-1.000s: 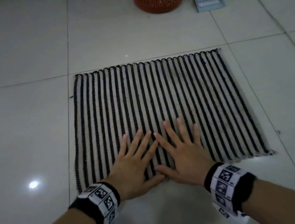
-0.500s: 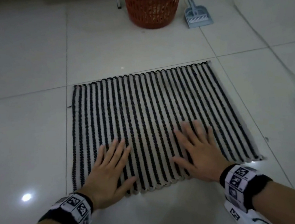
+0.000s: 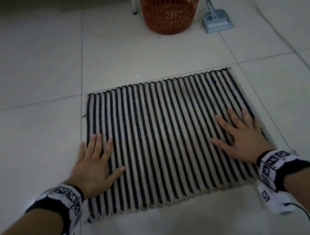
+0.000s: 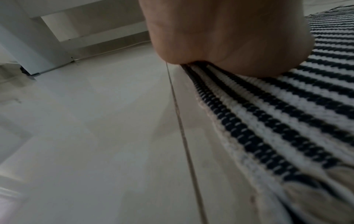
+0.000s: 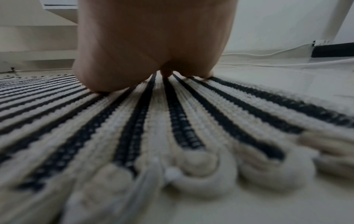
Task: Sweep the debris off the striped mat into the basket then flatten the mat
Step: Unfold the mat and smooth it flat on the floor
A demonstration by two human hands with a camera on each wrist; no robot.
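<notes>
- No grip is closed on anything: the left hand (image 3: pixel 93 164) and the right hand (image 3: pixel 244 137) are both laid flat, fingers straight and spread, palms pressed on the black-and-cream striped woven mat (image 3: pixel 164 135).
- The left hand is set over the mat's left edge, its outer fingers reaching onto the pale tiled floor (image 3: pixel 25 133); the right hand is placed just inside the right edge.
- Pressure at opposite sides is judged to serve flattening, with the weave drawn taut between the palms.
- No debris can be made out on the mat, so sweeping is judged done.
- The looped near fringe (image 5: pixel 191 174) lies flat on the floor.
- Bare floor is left on every side; the orange plastic lattice basket (image 3: pixel 169 6) and the grey dustpan with brush (image 3: pixel 216 20) stand well apart beyond the far edge.
</notes>
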